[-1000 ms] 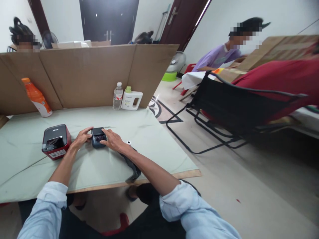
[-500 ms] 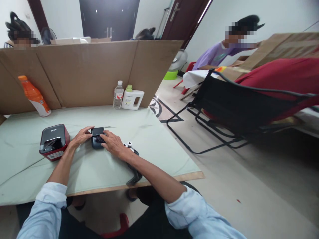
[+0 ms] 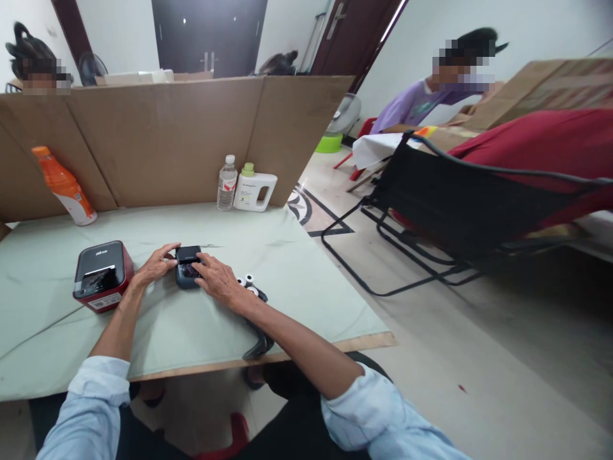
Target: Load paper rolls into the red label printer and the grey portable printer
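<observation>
Small dark device point(image 3: 188, 256) on table point(image 3: 297, 268), directly ahead, flanked by both hands, long axis pointing away from person. Left hand point(image 3: 154, 267) half-curled, fingertips gripping its left edge. Right hand point(image 3: 216, 280) flat, fingers over its front, not gripping. Red printer point(image 3: 99, 275) just left.

The small device point(image 3: 188, 268) is black and dark grey. The box printer point(image 3: 101, 276) is red with a black top and a white label. The worktop point(image 3: 297, 255) is pale green, the bottle point(image 3: 64, 186) orange, the jug point(image 3: 255, 190) white with a green cap, and the cardboard screen point(image 3: 167, 140) plain brown.
</observation>
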The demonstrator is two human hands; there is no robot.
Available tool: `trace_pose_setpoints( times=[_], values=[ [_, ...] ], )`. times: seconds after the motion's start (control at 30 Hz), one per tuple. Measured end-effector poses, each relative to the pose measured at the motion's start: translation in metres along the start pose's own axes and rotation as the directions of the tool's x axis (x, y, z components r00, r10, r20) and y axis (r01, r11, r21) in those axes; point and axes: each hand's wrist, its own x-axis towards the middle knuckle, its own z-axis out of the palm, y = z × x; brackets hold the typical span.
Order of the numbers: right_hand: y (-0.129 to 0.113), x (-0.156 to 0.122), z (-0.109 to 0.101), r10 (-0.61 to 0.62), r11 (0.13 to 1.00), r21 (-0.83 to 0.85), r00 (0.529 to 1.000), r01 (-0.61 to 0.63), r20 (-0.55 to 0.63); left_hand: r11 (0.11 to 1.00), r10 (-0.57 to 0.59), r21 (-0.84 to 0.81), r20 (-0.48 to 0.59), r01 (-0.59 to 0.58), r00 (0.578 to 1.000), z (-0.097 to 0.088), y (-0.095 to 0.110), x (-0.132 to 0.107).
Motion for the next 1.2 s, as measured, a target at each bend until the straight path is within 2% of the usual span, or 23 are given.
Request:
trace_pose_setpoints(
  times=[0.13,0.23,0.33,0.47,0.6,0.67,0.73,0.8,0.83,1.03,1.13,1.2],
  values=[
    [0.001,-0.001,-0.004,0.017,1.000,0.017,0.999,-0.016,-0.030,0.995,-0.084,-0.065,-0.040,0.081,0.996,0.006,0.004,0.005],
    [0.004,0.002,-0.009,0.027,0.999,0.042,0.998,-0.025,-0.052,0.987,-0.157,-0.059,-0.178,0.149,0.971,0.015,0.007,0.014],
    [0.008,0.008,-0.014,0.024,0.998,0.051,1.000,-0.024,-0.014,0.979,-0.196,0.002,-0.290,0.206,0.937,0.022,0.008,0.028],
    [0.012,0.016,-0.019,-0.025,0.998,0.062,0.998,0.021,0.064,0.970,-0.191,0.076,-0.350,0.231,0.917,0.023,0.008,0.039],
    [0.015,0.024,-0.021,-0.028,0.997,0.074,0.998,0.023,0.061,0.963,-0.126,0.166,-0.415,0.211,0.901,0.014,0.013,0.026],
    [0.019,0.028,-0.021,-0.024,0.994,0.104,0.999,0.020,0.039,0.964,-0.063,0.221,-0.357,0.150,0.932,0.010,0.016,0.013],
    [0.023,0.033,-0.019,-0.006,0.989,0.151,1.000,0.003,0.015,0.960,0.018,0.278,-0.185,0.034,0.983,0.010,0.020,0.002],
    [0.027,0.036,-0.018,0.024,0.980,0.197,1.000,-0.024,0.003,0.944,0.091,0.320,-0.021,-0.079,0.996,0.013,0.023,-0.002],
    [0.028,0.038,-0.018,0.034,0.976,0.215,0.999,-0.034,0.006,0.933,0.113,0.344,0.012,-0.111,0.993,0.015,0.025,-0.002],
    [0.025,0.047,-0.033,0.018,0.976,0.216,0.999,-0.026,0.041,0.896,0.176,0.423,-0.064,-0.133,0.982,0.025,0.044,0.017],
    [0.019,0.055,-0.046,0.045,0.974,0.224,0.998,-0.032,-0.051,0.917,0.191,0.367,-0.053,-0.159,0.980,0.023,0.062,0.024],
    [0.018,0.059,-0.056,0.077,0.953,0.302,0.988,-0.033,-0.135,0.939,0.191,0.299,-0.041,-0.170,0.981,0.020,0.075,0.025]
  ],
)
